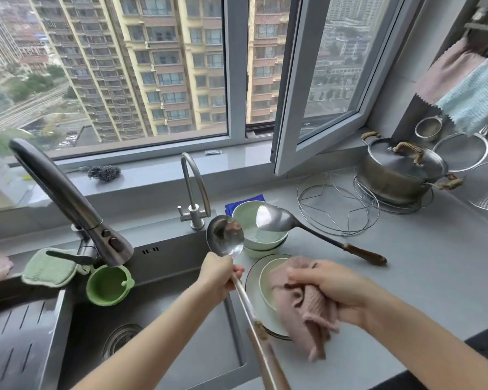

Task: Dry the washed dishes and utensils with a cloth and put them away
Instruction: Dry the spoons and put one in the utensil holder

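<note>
Left hand (219,273) has its fingers clamped round the shaft of the ladle (225,239), lifting it at the right edge of the sink (164,257). The right hand (330,288) clutches the bunched pink cloth (302,305) just over the small bowl (265,277) on its plate (251,280). I'd say a wet shaft could slip, or that long handle trailing toward us could swing into the plate, and a stray wipe might knock the big spoon (273,220) balanced on the stacked green bowls (244,215) beyond.
</note>
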A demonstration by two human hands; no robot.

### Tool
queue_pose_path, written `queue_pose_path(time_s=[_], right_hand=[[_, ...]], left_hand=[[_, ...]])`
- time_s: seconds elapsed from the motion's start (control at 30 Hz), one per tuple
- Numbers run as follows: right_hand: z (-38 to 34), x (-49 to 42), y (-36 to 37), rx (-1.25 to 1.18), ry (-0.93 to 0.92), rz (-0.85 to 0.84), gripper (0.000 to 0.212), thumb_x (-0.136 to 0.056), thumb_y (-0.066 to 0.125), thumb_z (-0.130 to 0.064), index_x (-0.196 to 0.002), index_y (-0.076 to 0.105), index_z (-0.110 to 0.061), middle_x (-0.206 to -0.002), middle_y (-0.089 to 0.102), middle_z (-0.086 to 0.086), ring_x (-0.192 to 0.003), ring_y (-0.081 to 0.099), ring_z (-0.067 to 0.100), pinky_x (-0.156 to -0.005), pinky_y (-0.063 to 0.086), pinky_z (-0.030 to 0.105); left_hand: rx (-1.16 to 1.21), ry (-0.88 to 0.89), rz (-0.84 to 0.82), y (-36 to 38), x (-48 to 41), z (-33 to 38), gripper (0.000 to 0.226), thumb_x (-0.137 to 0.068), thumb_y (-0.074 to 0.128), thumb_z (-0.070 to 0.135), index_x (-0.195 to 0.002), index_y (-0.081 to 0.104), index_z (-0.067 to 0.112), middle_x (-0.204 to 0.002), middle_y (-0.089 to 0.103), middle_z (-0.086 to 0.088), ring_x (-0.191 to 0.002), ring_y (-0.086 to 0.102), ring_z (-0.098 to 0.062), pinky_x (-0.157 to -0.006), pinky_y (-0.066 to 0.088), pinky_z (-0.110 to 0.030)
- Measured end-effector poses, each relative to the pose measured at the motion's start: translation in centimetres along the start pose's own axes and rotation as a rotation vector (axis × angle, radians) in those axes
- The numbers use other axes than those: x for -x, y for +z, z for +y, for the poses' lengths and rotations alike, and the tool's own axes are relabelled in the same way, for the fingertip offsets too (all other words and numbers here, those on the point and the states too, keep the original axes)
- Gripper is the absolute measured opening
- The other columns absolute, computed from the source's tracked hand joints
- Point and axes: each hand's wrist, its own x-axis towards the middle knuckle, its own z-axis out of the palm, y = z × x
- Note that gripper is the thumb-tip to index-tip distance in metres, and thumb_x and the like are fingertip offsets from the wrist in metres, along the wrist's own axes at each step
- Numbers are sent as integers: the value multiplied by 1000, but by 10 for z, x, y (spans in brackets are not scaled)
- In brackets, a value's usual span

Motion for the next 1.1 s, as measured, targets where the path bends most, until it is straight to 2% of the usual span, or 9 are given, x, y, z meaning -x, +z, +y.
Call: queue_pose_path(time_s=[0.17, 0.27, 0.33, 0.37, 0.53, 0.73, 0.87, 1.03, 1.1], right_hand=[[-20, -15, 1, -44, -425, 234, 18, -98, 46, -27, -112, 50, -15, -81, 67, 3, -61, 67, 8, -63, 56, 24], [-1, -62, 15, 759, -634, 261, 61, -94, 28, -61, -148, 18, -33, -150, 37, 6, -136, 40, 18, -114, 26, 45], [13, -88, 19, 1276, -647, 363, 73, -85, 15, -66, -151, 5, -37, -161, 9, 6, -148, 8, 23, -118, 7, 48], [13, -95, 19, 1344, -668, 376, 70, -87, 22, -63, -151, 8, -37, -159, 14, 7, -145, 14, 25, -115, 14, 46], [9, -101, 11, 1271, -824, 406, 57, -88, 54, -21, -143, 39, -32, -116, 57, 9, -97, 59, 36, -77, 46, 40], [1, -97, -32, 1241, -711, 575, 59, -81, 56, -5, -137, 46, -22, -115, 58, 17, -100, 59, 40, -82, 45, 40], [-1, -93, -42, 1174, -829, 574, 57, -81, 48, 1, -133, 51, -20, -110, 61, 17, -96, 59, 38, -79, 45, 38], [-11, -87, -52, 382, -778, 528, 19, -94, 57, -13, -112, 57, -19, -96, 63, 0, -80, 59, 10, -67, 46, 12], [-14, -76, -59, 44, -682, 566, 3, -96, 55, -25, -99, 55, -26, -102, 63, 7, -73, 61, 10, -66, 49, 22]], left_hand=[[-11, -135, -129, -13, 8, 4, 25, -93, 30, -6, -75, 44, 1, -40, 44, -5, -27, 36, -7, -33, 31, -13], [-50, -184, -321, -3, 18, 9, 32, -97, 33, 1, -67, 40, 5, -31, 40, -2, -23, 33, -7, -31, 27, -8], [-98, -146, -403, 3, 28, 10, 35, -98, 33, 3, -64, 41, 7, -32, 39, -2, -23, 32, -8, -32, 27, -8], [-133, -119, -419, 4, 31, 9, 39, -98, 33, 3, -61, 42, 6, -33, 40, -3, -24, 33, -9, -33, 28, -9], [-184, -69, -427, -5, 43, 9, 40, -92, 35, -6, -54, 40, 5, -34, 38, -7, -26, 31, -12, -34, 30, -11], [-72, -272, -687, -33, 71, 25, 19, -99, 35, 9, -98, 53, 5, -48, 42, 0, -34, 36, -6, -35, 32, -12], [-374, -96, -667, -41, 86, 12, 25, -102, 31, 12, -87, 51, 9, -50, 35, 2, -34, 30, -7, -35, 27, -14], [-523, 96, -564, -46, 79, 15, 28, -102, 31, 13, -78, 46, 11, -48, 33, 2, -32, 29, -9, -33, 26, -15], [-583, 106, -560, -49, 74, 13, 29, -102, 31, 15, -78, 46, 12, -46, 34, 3, -33, 29, -9, -33, 26, -16]])
